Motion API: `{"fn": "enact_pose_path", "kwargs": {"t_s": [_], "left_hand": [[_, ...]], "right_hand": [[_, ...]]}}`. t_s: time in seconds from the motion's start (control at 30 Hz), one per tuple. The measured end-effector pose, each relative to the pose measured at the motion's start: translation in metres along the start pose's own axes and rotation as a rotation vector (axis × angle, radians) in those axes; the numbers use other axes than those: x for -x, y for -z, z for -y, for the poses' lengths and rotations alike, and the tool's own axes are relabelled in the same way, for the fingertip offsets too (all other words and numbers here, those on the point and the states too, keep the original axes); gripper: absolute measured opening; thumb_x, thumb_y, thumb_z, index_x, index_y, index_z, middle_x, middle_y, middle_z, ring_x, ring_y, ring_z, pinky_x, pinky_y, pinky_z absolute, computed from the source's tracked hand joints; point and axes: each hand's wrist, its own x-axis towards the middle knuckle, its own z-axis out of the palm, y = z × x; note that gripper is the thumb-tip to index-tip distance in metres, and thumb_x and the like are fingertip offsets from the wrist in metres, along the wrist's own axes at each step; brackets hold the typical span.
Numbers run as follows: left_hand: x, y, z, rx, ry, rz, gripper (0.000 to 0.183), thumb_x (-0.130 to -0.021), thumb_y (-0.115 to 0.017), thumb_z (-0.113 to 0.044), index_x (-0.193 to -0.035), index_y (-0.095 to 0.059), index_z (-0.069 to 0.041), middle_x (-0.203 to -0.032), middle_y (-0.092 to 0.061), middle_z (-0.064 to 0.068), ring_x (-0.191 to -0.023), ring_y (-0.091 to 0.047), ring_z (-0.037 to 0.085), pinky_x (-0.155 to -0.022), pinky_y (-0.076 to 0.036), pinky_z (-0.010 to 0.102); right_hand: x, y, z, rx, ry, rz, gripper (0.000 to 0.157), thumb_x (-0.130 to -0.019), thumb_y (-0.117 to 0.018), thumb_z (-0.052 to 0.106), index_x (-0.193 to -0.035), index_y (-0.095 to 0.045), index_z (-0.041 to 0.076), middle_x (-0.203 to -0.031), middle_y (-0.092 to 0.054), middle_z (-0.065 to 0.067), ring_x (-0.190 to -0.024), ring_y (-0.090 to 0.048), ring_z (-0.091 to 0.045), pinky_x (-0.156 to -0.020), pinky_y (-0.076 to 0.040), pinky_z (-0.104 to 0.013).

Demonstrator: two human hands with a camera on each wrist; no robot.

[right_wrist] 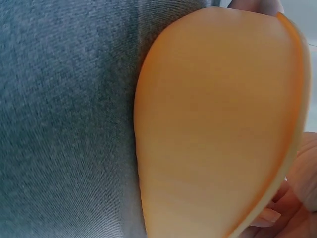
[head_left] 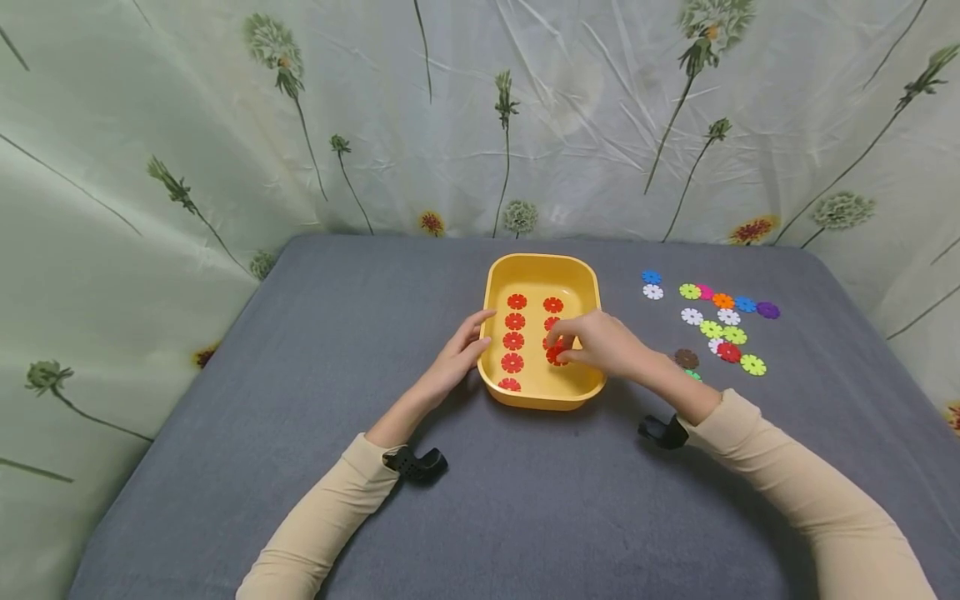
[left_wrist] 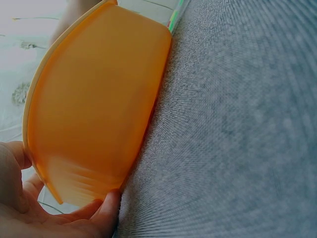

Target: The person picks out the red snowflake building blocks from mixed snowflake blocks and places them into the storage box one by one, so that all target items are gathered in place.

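Observation:
A yellow plastic basin holds two columns of red notched discs on its floor. My left hand holds the basin's left side, thumb at the rim and fingers along the outer wall, as the left wrist view shows. Over the right column, my right hand reaches inside with thumb and forefinger bent together at a red disc, which they partly cover. The right wrist view has mostly the basin's outer wall, with the curled fingers partly hidden behind its rim.
Right of the basin lie loose notched discs: blue, orange, purple, red, brown and several white and lime ones. Grey cloth covers the table. A flower-printed curtain hangs behind.

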Motion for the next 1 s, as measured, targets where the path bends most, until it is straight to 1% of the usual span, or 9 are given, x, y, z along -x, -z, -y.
{"fn": "enact_pose_path", "kwargs": {"t_s": [0.1,0.2,0.43,0.57,0.73,0.87,1.0], "left_hand": [[0.0,0.0,0.0,0.006,0.0,0.001,0.046,-0.1,-0.04,-0.027,-0.144,-0.028,-0.028,-0.138,-0.041,0.016,-0.12,-0.05,0.027,-0.1,-0.042,0.039],[0.001,0.0,-0.001,0.012,-0.002,0.008,0.046,-0.1,-0.04,-0.027,-0.145,-0.028,-0.027,-0.138,-0.041,0.017,-0.12,-0.05,0.028,-0.099,-0.042,0.039],[0.001,0.001,-0.002,0.021,-0.007,0.011,0.047,-0.1,-0.041,-0.027,-0.145,-0.027,-0.027,-0.14,-0.04,0.017,-0.121,-0.05,0.029,-0.099,-0.043,0.039],[0.001,0.0,-0.002,0.019,-0.006,0.01,0.046,-0.1,-0.04,-0.025,-0.145,-0.028,-0.026,-0.138,-0.042,0.017,-0.119,-0.051,0.028,-0.098,-0.044,0.037],[0.0,0.0,-0.001,0.015,-0.001,0.007,0.046,-0.1,-0.04,-0.025,-0.144,-0.028,-0.027,-0.137,-0.042,0.016,-0.119,-0.051,0.027,-0.098,-0.044,0.038],[0.0,0.0,-0.001,0.015,-0.003,0.008,0.046,-0.1,-0.04,-0.026,-0.144,-0.028,-0.027,-0.138,-0.041,0.017,-0.12,-0.05,0.028,-0.1,-0.043,0.04],[0.0,0.001,-0.001,0.013,0.002,0.01,0.047,-0.1,-0.04,-0.027,-0.145,-0.027,-0.028,-0.14,-0.04,0.017,-0.122,-0.049,0.029,-0.102,-0.041,0.043]], "right_hand": [[-0.002,-0.002,0.001,0.022,-0.002,0.03,0.015,-0.075,-0.078,0.014,-0.087,-0.07,0.017,-0.085,-0.071,0.003,-0.07,-0.056,-0.01,-0.063,-0.044,-0.023],[-0.004,-0.005,0.001,0.039,0.002,0.053,0.015,-0.074,-0.078,0.014,-0.086,-0.07,0.018,-0.083,-0.07,0.004,-0.069,-0.054,-0.01,-0.062,-0.043,-0.023],[-0.006,-0.007,-0.001,0.078,0.037,0.069,0.013,-0.075,-0.077,0.012,-0.083,-0.069,0.017,-0.072,-0.066,0.006,-0.066,-0.052,-0.01,-0.06,-0.041,-0.022],[-0.007,-0.008,0.0,0.096,0.053,0.087,0.012,-0.075,-0.076,0.011,-0.083,-0.069,0.017,-0.069,-0.064,0.006,-0.065,-0.052,-0.009,-0.059,-0.041,-0.023],[-0.011,-0.009,0.0,0.116,0.042,0.124,0.011,-0.076,-0.075,0.01,-0.083,-0.069,0.016,-0.068,-0.062,0.006,-0.064,-0.05,-0.009,-0.059,-0.04,-0.023],[-0.015,-0.009,0.0,0.13,0.032,0.151,0.01,-0.077,-0.073,0.008,-0.08,-0.069,0.016,-0.065,-0.06,0.005,-0.061,-0.048,-0.01,-0.056,-0.039,-0.022],[-0.017,-0.01,0.001,0.151,0.031,0.162,0.01,-0.077,-0.073,0.008,-0.08,-0.069,0.016,-0.065,-0.06,0.004,-0.061,-0.048,-0.01,-0.056,-0.039,-0.022]]}}
